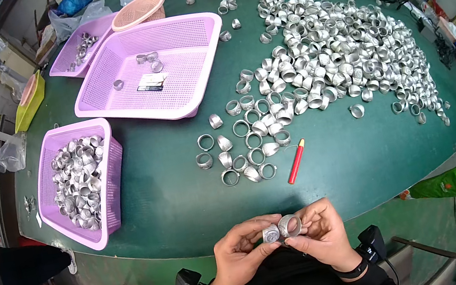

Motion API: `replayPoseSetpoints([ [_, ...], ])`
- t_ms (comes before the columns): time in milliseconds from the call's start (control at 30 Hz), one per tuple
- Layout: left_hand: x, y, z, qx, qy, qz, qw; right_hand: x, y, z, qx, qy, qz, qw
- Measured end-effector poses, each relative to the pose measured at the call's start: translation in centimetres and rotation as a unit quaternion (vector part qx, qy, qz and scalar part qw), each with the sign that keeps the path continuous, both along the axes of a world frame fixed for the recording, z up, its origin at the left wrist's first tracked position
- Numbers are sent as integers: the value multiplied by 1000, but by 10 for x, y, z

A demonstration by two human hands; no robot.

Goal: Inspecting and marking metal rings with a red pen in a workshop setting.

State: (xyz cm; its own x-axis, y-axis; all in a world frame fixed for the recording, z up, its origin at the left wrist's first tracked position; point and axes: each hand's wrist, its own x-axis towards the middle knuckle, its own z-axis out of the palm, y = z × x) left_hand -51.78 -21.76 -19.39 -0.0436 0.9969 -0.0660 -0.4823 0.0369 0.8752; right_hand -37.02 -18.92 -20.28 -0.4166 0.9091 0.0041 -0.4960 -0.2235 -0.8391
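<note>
Close to my body, at the near edge of the green table, my left hand [240, 254] pinches a silver metal ring [270, 233] whose patterned face is turned up. Beside it my right hand [322, 234] grips a second, wider-looking metal ring [283, 227] with its round opening showing. The two rings are side by side, and I cannot tell whether they touch. Farther out, a red pen-like tool [297, 162] with a pale tip lies on the table. Left of it sits a loose group of similar rings [255, 156].
A large heap of rings [333, 44] covers the right back. At left stands a purple basket [111, 181] full of rings; behind it, a bigger purple basket [189, 58] holds a few rings and a card. Another purple basket [63, 55] and a peach basket [139, 13] stand behind.
</note>
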Motion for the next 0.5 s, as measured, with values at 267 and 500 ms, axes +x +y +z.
replayPoseSetpoints([
  [267, -4, 1, -5, 46, -39, -19, 998, 7, 6, 7, 121, -184, 65, 973],
  [500, -3, -2, -5, 1, -42, -8, 999, 1, 4, 10, 209, -309, -12, 928],
])
